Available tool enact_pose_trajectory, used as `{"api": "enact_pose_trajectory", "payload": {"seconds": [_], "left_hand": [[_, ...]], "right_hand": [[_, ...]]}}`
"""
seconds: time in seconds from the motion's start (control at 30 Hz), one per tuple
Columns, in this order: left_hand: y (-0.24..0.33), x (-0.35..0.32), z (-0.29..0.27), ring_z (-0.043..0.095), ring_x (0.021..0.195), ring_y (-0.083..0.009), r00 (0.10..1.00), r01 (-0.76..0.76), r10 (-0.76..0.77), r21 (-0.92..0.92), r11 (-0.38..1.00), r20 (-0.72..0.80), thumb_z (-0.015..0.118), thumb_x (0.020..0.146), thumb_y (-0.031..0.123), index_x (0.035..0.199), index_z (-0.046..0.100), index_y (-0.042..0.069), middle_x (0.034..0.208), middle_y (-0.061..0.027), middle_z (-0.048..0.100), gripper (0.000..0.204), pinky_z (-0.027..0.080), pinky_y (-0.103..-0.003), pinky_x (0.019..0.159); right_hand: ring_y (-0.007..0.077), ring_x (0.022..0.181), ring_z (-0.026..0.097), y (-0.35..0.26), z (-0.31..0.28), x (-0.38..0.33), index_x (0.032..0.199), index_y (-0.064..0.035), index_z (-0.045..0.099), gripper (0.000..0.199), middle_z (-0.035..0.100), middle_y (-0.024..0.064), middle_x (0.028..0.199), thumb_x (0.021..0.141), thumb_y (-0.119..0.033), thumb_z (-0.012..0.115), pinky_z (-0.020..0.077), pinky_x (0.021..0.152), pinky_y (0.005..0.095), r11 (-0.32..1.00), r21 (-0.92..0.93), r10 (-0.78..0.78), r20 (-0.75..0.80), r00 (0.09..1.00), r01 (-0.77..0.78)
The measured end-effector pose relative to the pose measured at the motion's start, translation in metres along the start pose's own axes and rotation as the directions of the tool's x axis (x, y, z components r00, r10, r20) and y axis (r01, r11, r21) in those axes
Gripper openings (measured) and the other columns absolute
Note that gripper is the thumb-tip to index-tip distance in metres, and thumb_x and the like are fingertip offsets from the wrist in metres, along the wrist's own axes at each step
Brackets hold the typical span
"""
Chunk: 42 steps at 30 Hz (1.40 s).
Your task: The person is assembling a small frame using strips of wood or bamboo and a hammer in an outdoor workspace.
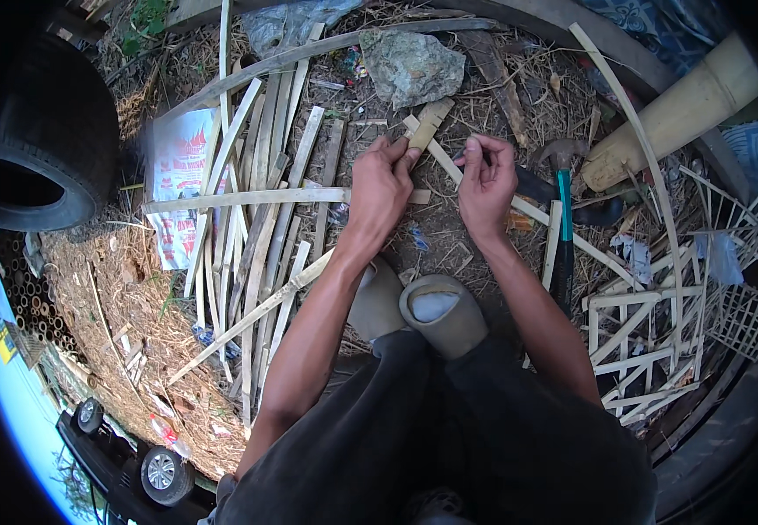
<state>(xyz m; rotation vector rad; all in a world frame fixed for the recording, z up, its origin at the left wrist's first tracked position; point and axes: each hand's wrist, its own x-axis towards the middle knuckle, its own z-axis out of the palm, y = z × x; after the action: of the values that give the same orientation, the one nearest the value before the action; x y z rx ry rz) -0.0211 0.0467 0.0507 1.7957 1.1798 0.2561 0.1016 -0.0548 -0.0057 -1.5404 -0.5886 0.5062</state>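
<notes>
My left hand is closed, thumb and fingers pinching a short flat bamboo piece. This piece lies across the end of a long bamboo strip, which runs down to the right beneath my right hand. The right hand hovers just beside the joint, thumb and fingertips pressed together. Whatever sits in that pinch is too small to make out. Right of it lies a hammer with a teal and black handle. Another bamboo strip passes under my left wrist.
Many split bamboo strips are heaped at left, beside a white printed sack and a tyre. A grey rock sits ahead. A thick bamboo pole and a slatted bamboo frame are at right.
</notes>
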Motion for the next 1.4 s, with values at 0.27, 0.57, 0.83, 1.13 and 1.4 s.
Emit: {"api": "enact_pose_trajectory", "payload": {"seconds": [0.27, 0.57, 0.83, 1.13, 1.4], "left_hand": [[0.003, 0.014, -0.011, 0.065, 0.086, -0.0408, 0.987, -0.088, 0.074, 0.098, 0.991, 0.144, 0.07, 0.097, 0.017, 0.116, 0.073, -0.006, 0.093, -0.0282, 0.064, 0.03, 0.05, -0.043, 0.083], [-0.013, 0.004, -0.01, 0.065, 0.083, -0.035, 0.997, -0.047, 0.043, 0.057, 0.997, 0.07, 0.069, 0.097, 0.016, 0.118, 0.073, -0.004, 0.093, -0.0249, 0.065, 0.029, 0.05, -0.041, 0.081], [-0.015, 0.0, -0.008, 0.064, 0.078, -0.0322, 1.0, -0.023, 0.022, 0.051, 0.998, 0.018, 0.068, 0.097, 0.015, 0.119, 0.073, -0.002, 0.086, -0.0204, 0.062, 0.028, 0.049, -0.04, 0.078], [-0.014, 0.001, -0.005, 0.067, 0.078, -0.0242, 0.998, 0.039, -0.041, -0.043, 0.998, -0.046, 0.077, 0.091, 0.014, 0.111, 0.076, -0.002, 0.089, -0.0148, 0.072, 0.026, 0.052, -0.037, 0.075], [0.001, 0.008, -0.012, 0.067, 0.073, -0.017, 0.967, 0.254, -0.253, -0.061, 0.965, 0.026, 0.081, 0.087, 0.016, 0.103, 0.078, -0.001, 0.083, -0.0105, 0.074, 0.023, 0.052, -0.033, 0.07]], "right_hand": [[0.0107, 0.079, 0.065, 0.006, -0.001, 0.002, 0.113, 0.0039, 0.056, 0.012, 0.061, 0.0092, 0.104, 0.104, -0.002, 0.061, 0.0587, 0.067, 0.0258, 0.999, 0.036, 0.01, -0.004, 1.0, -0.009], [0.012, 0.08, 0.066, 0.01, 0.0, 0.0, 0.112, 0.0049, 0.057, 0.013, 0.063, 0.0115, 0.105, 0.103, -0.003, 0.063, 0.0562, 0.068, 0.0256, 0.993, -0.095, -0.066, 0.0, 0.998, 0.065], [0.0139, 0.086, 0.067, 0.011, 0.0, 0.0, 0.11, 0.0046, 0.058, 0.012, 0.065, 0.0122, 0.104, 0.102, -0.003, 0.064, 0.0557, 0.068, 0.0266, 0.988, -0.144, -0.059, 0.021, 0.998, 0.061], [0.0163, 0.078, 0.068, -0.01, 0.003, 0.002, 0.105, 0.0034, 0.065, 0.01, 0.07, 0.012, 0.095, 0.099, -0.004, 0.068, 0.0545, 0.067, 0.0298, 0.975, -0.214, -0.05, 0.082, 0.995, 0.067], [0.0303, 0.079, 0.07, -0.024, 0.013, 0.013, 0.104, 0.0017, 0.067, 0.009, 0.071, 0.0159, 0.093, 0.096, -0.001, 0.068, 0.0552, 0.07, 0.0382, 0.903, -0.349, -0.176, 0.231, 0.957, 0.25]]}}
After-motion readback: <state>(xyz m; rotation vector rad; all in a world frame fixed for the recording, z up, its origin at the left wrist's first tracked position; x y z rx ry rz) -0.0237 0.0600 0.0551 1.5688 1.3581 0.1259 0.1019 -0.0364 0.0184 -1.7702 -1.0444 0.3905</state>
